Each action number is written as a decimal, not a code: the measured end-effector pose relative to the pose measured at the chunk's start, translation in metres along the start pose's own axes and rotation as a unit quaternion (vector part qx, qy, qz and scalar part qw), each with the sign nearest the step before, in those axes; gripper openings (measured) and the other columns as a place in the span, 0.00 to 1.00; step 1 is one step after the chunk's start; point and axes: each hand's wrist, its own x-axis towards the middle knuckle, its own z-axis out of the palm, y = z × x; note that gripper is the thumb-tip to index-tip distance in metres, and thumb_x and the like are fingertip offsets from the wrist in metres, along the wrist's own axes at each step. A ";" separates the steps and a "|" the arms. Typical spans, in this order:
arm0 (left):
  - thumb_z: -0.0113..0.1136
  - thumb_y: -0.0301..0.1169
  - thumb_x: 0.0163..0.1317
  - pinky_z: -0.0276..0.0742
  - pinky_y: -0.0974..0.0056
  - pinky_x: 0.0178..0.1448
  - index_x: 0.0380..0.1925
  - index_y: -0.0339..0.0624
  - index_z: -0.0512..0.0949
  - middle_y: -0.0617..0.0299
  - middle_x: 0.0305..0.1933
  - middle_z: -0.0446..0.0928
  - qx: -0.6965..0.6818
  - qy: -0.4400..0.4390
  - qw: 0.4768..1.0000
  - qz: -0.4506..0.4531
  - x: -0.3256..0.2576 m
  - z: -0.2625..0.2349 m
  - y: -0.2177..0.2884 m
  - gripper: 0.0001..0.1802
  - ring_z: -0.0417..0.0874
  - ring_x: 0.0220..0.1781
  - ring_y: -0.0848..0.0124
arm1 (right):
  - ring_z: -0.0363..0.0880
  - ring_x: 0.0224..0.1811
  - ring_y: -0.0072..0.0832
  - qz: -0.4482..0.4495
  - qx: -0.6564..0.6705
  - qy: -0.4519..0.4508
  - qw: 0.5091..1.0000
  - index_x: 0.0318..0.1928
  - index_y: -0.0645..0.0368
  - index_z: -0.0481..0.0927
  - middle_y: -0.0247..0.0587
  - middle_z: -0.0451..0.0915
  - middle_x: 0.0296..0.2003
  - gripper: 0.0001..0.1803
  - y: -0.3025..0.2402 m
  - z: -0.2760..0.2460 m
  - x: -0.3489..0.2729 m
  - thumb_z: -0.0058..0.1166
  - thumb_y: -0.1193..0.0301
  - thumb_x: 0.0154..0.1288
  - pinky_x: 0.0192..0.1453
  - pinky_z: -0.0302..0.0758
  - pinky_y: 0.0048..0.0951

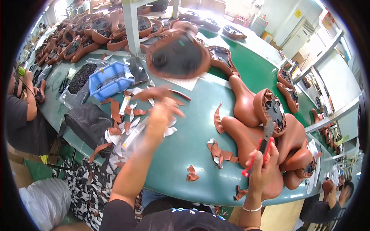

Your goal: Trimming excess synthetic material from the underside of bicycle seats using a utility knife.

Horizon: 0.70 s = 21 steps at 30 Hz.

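The left hand is raised over the green desk, blurred by motion, with its fingers apparently spread and nothing clearly pinched between them. Just beyond it a brown bicycle saddle is seen underside up, showing its black base, also blurred; whether the hand touches it cannot be told.

The right hand is closed round a red-handled cutter, whose grey blade points up toward a pile of brown saddles on the right part of the desk. The topmost saddle of that pile lies on its side, with its black underside facing the camera.

Brown leather scraps lie on the desk between the two hands, and more scraps mixed with white paper strips are scattered at left. Behind these stand a blue plastic bin and a clear bag of small black parts. A black mesh bag hangs over the near left edge of the desk.

A person in a dark shirt sits at the far left, and many more saddles cover the far end.
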 end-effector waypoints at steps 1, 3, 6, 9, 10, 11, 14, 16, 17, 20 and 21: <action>0.48 0.42 0.69 0.76 0.62 0.41 0.34 0.40 0.78 0.63 0.29 0.78 0.120 -0.221 0.966 0.055 0.002 0.019 0.004 0.17 0.80 0.35 0.70 | 0.70 0.22 0.16 0.003 0.021 -0.010 1.000 0.61 0.64 0.63 0.36 0.76 0.30 0.25 0.000 0.009 0.010 0.52 0.74 0.65 0.24 0.67 0.16; 0.51 0.41 0.67 0.77 0.64 0.43 0.40 0.40 0.78 0.62 0.36 0.80 0.174 -0.565 0.799 0.111 -0.005 0.051 0.015 0.15 0.81 0.37 0.72 | 0.69 0.22 0.15 0.016 0.037 -0.004 0.999 0.60 0.64 0.64 0.35 0.75 0.31 0.25 0.006 0.032 0.038 0.54 0.73 0.65 0.24 0.66 0.15; 0.54 0.40 0.66 0.77 0.66 0.42 0.43 0.39 0.78 0.64 0.39 0.81 -0.024 -0.609 0.793 0.007 0.003 0.053 0.008 0.16 0.81 0.35 0.73 | 0.68 0.23 0.14 -0.013 0.077 0.024 0.997 0.54 0.64 0.71 0.31 0.73 0.30 0.21 0.028 0.067 0.105 0.59 0.71 0.62 0.23 0.63 0.16; 0.56 0.39 0.66 0.74 0.71 0.36 0.39 0.40 0.77 0.67 0.34 0.79 -0.137 -0.271 0.947 -0.107 0.017 0.047 -0.047 0.13 0.76 0.31 0.79 | 0.71 0.26 0.17 0.089 0.165 -0.052 0.981 0.52 0.62 0.73 0.32 0.73 0.35 0.20 0.056 0.127 0.170 0.60 0.69 0.61 0.28 0.69 0.19; 0.57 0.39 0.66 0.72 0.73 0.35 0.37 0.40 0.77 0.67 0.34 0.78 -0.106 -0.190 0.972 -0.090 0.021 0.055 -0.065 0.13 0.75 0.30 0.81 | 0.72 0.28 0.19 0.096 0.166 -0.075 0.978 0.53 0.61 0.73 0.32 0.74 0.37 0.21 0.073 0.145 0.194 0.61 0.68 0.61 0.31 0.72 0.20; 0.57 0.39 0.66 0.72 0.73 0.35 0.37 0.40 0.77 0.67 0.34 0.78 -0.106 -0.185 0.973 -0.089 0.023 0.056 -0.069 0.13 0.75 0.30 0.81 | 0.73 0.30 0.20 0.109 0.209 -0.074 0.969 0.53 0.60 0.73 0.32 0.74 0.37 0.22 0.082 0.172 0.209 0.61 0.67 0.61 0.33 0.74 0.21; 0.57 0.39 0.67 0.72 0.73 0.34 0.35 0.40 0.76 0.67 0.33 0.77 -0.138 -0.165 0.971 -0.103 0.029 0.053 -0.078 0.13 0.75 0.30 0.81 | 0.74 0.33 0.21 0.165 0.275 -0.092 0.943 0.54 0.58 0.74 0.31 0.75 0.36 0.23 0.118 0.241 0.254 0.62 0.63 0.61 0.35 0.76 0.23; 0.57 0.38 0.66 0.73 0.73 0.34 0.35 0.39 0.76 0.67 0.32 0.77 -0.189 -0.188 0.957 -0.112 0.032 0.055 -0.073 0.12 0.75 0.30 0.81 | 0.74 0.35 0.21 0.122 0.184 -0.103 0.970 0.54 0.58 0.74 0.31 0.75 0.37 0.24 0.146 0.264 0.284 0.63 0.62 0.60 0.36 0.77 0.24; 0.57 0.37 0.67 0.73 0.73 0.34 0.35 0.39 0.76 0.67 0.32 0.77 -0.198 -0.193 0.954 -0.110 0.033 0.058 -0.072 0.12 0.75 0.30 0.81 | 0.74 0.34 0.21 0.145 0.145 -0.097 0.974 0.53 0.58 0.74 0.31 0.75 0.35 0.24 0.156 0.271 0.295 0.63 0.61 0.59 0.36 0.77 0.25; 0.57 0.36 0.67 0.73 0.73 0.35 0.35 0.39 0.75 0.67 0.32 0.77 -0.204 -0.193 0.953 -0.116 0.035 0.058 -0.071 0.11 0.75 0.31 0.81 | 0.77 0.28 0.24 0.103 0.118 -0.051 0.986 0.47 0.60 0.74 0.34 0.75 0.33 0.20 0.161 0.280 0.302 0.62 0.62 0.60 0.30 0.79 0.27; 0.54 0.39 0.68 0.74 0.72 0.37 0.37 0.39 0.75 0.65 0.34 0.78 -0.210 -0.199 0.950 -0.117 0.036 0.058 -0.072 0.13 0.76 0.32 0.79 | 0.77 0.28 0.24 0.104 0.114 -0.047 0.987 0.47 0.60 0.74 0.34 0.75 0.33 0.20 0.160 0.271 0.297 0.62 0.62 0.60 0.30 0.79 0.27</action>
